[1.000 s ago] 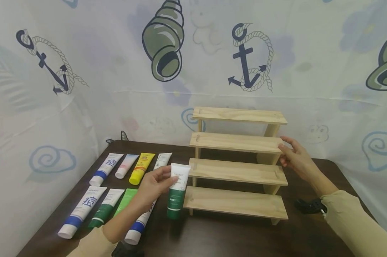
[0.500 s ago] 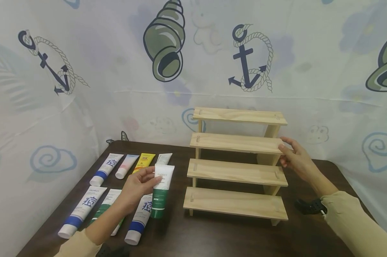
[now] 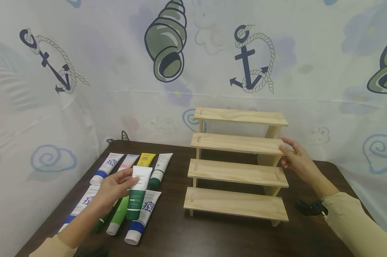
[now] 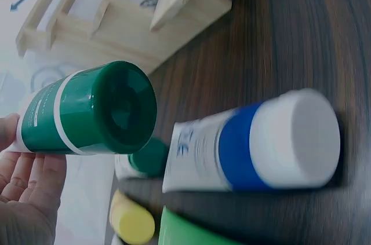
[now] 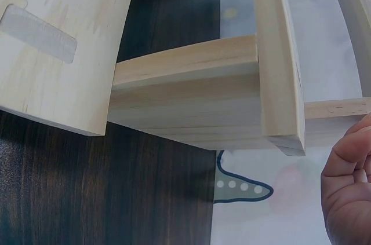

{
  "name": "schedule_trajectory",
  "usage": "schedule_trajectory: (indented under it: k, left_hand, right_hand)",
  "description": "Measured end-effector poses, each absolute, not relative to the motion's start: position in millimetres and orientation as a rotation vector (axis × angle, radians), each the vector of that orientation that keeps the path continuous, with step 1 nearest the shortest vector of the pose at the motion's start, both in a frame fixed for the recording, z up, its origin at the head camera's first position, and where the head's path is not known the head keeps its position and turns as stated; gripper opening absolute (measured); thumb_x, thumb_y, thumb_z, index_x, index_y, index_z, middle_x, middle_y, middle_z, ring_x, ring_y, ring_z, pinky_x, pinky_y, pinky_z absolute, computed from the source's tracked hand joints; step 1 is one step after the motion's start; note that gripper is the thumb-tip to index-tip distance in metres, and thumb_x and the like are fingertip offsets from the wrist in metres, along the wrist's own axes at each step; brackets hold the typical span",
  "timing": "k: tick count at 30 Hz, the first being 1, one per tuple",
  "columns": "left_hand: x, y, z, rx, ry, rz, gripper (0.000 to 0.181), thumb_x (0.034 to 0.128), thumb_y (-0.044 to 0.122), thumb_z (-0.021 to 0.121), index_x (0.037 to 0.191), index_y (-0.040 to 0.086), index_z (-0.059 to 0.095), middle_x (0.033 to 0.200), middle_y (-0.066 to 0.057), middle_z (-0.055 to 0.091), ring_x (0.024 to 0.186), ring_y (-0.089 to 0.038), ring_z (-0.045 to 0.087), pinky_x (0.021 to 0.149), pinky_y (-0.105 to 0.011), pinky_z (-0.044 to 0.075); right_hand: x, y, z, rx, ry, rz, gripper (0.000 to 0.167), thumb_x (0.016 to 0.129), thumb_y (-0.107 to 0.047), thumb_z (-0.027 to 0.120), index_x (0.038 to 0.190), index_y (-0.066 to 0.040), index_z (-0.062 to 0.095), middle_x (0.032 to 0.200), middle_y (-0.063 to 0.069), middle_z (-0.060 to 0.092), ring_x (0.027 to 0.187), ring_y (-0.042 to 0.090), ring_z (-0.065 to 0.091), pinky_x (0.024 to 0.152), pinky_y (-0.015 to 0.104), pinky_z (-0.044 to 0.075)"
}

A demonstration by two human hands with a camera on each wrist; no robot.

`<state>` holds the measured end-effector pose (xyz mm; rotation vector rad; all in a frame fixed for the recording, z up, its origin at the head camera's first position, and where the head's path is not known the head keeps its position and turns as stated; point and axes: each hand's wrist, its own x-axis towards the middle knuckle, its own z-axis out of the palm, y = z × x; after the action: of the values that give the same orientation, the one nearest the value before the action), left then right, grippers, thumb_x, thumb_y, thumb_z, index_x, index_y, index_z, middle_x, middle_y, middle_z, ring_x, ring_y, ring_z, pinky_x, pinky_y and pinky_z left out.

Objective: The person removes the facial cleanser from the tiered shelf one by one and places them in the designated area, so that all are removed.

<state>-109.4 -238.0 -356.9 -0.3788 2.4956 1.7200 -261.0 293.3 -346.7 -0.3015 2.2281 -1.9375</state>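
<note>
My left hand (image 3: 114,189) pinches a white and green squeeze tube (image 3: 138,194), cap down, above the tubes on the table's left. In the left wrist view the tube's green cap (image 4: 124,106) faces the camera. Beneath and around it lie a white tube with a blue band (image 3: 145,214), a green tube (image 3: 118,216) and a white tube with a dark green cap (image 3: 161,167). My right hand (image 3: 299,160) grips the right end of the second board from the top of a stepped wooden display rack (image 3: 235,169). Its fingers (image 5: 348,158) are partly cut off in the right wrist view.
More tubes lie at the left, among them a yellow one (image 3: 146,159), a pink and white one (image 3: 129,161) and a white and blue one (image 3: 106,167). A dark wooden table (image 3: 212,235) carries everything. A patterned cloth (image 3: 132,103) hangs behind.
My left hand has moved left with the squeeze tube, from beside the rack to over the lying tubes. The right hand has kept its place on the rack.
</note>
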Motion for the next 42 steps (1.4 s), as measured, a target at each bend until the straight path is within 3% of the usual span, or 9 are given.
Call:
schedule_trajectory:
  k: [7, 17, 27, 30, 33, 35, 37, 39, 42]
  left_hand:
    - [-108, -266, -359, -0.447, 2.527, 1.587, 0.081, 0.0907, 0.047, 0.056, 0.147, -0.001, 0.023, 0.144, -0.030, 0.033, 0.126, -0.042, 0.042, 0.098, -0.051, 0.043]
    - [-105, -295, -355, -0.476, 2.564, 1.508, 0.082, 0.0924, 0.047, 0.053, 0.148, -0.001, 0.017, 0.147, -0.031, 0.027, 0.131, -0.044, 0.035, 0.100, -0.051, 0.041]
    - [-104, -323, -354, -0.435, 2.558, 1.516, 0.078, 0.0970, 0.042, 0.046, 0.147, -0.007, 0.011, 0.148, -0.036, 0.013, 0.133, -0.051, 0.021, 0.105, -0.061, 0.027]
    - [-104, -331, -353, -0.462, 2.566, 1.512, 0.078, 0.0969, 0.043, 0.045, 0.147, -0.007, 0.010, 0.148, -0.036, 0.013, 0.133, -0.052, 0.021, 0.104, -0.062, 0.029]
    - [-104, -338, -354, -0.493, 2.594, 1.508, 0.078, 0.0963, 0.044, 0.046, 0.146, -0.007, 0.013, 0.147, -0.035, 0.019, 0.125, -0.044, 0.035, 0.096, -0.044, 0.044]
    - [-104, -342, -355, -0.511, 2.603, 1.530, 0.078, 0.0957, 0.043, 0.048, 0.145, -0.008, 0.017, 0.142, -0.033, 0.033, 0.112, -0.029, 0.051, 0.085, -0.030, 0.049]
    - [-105, -347, -356, -0.529, 2.618, 1.527, 0.077, 0.0950, 0.043, 0.050, 0.145, -0.008, 0.020, 0.135, -0.030, 0.043, 0.095, -0.013, 0.057, 0.072, -0.022, 0.050]
    - [-105, -352, -357, -0.544, 2.619, 1.523, 0.078, 0.0942, 0.044, 0.051, 0.145, -0.008, 0.022, 0.133, -0.029, 0.046, 0.085, -0.004, 0.056, 0.071, -0.022, 0.051]
    - [-105, -359, -358, -0.561, 2.656, 1.446, 0.078, 0.0941, 0.046, 0.049, 0.144, -0.008, 0.024, 0.134, -0.033, 0.043, 0.084, -0.005, 0.055, 0.069, -0.024, 0.051]
  right_hand:
    - [-260, 293, -345, -0.309, 2.227, -1.936, 0.071, 0.098, -0.026, 0.049, 0.149, -0.003, 0.004, 0.074, -0.006, 0.057, 0.058, 0.005, 0.050, 0.051, 0.018, 0.044]
    - [-260, 293, -344, -0.316, 2.226, -1.931, 0.069, 0.098, -0.026, 0.048, 0.148, -0.003, 0.007, 0.075, -0.006, 0.056, 0.058, 0.005, 0.050, 0.051, 0.018, 0.044]
    - [-260, 294, -347, -0.339, 2.233, -1.933, 0.068, 0.099, -0.025, 0.047, 0.147, -0.002, 0.006, 0.075, -0.007, 0.056, 0.058, 0.005, 0.050, 0.051, 0.019, 0.044]
    - [-260, 294, -347, -0.343, 2.234, -1.933, 0.067, 0.099, -0.025, 0.047, 0.147, -0.002, 0.007, 0.075, -0.007, 0.056, 0.057, 0.005, 0.050, 0.051, 0.019, 0.044]
    - [-261, 294, -347, -0.346, 2.229, -1.936, 0.068, 0.099, -0.025, 0.047, 0.148, -0.002, 0.006, 0.075, -0.007, 0.056, 0.057, 0.005, 0.050, 0.051, 0.019, 0.044]
    - [-261, 294, -347, -0.346, 2.226, -1.937, 0.069, 0.099, -0.024, 0.047, 0.148, -0.001, 0.005, 0.075, -0.006, 0.056, 0.057, 0.005, 0.050, 0.051, 0.018, 0.044]
    - [-261, 294, -347, -0.344, 2.223, -1.939, 0.069, 0.099, -0.024, 0.047, 0.148, -0.001, 0.004, 0.076, -0.007, 0.056, 0.057, 0.005, 0.050, 0.051, 0.018, 0.044]
    - [-261, 294, -347, -0.341, 2.222, -1.941, 0.069, 0.099, -0.024, 0.047, 0.148, -0.001, 0.004, 0.076, -0.006, 0.055, 0.057, 0.005, 0.050, 0.051, 0.018, 0.044]
    - [-261, 294, -347, -0.343, 2.224, -1.944, 0.069, 0.099, -0.024, 0.047, 0.148, -0.001, 0.005, 0.075, -0.006, 0.055, 0.058, 0.005, 0.050, 0.051, 0.018, 0.044]
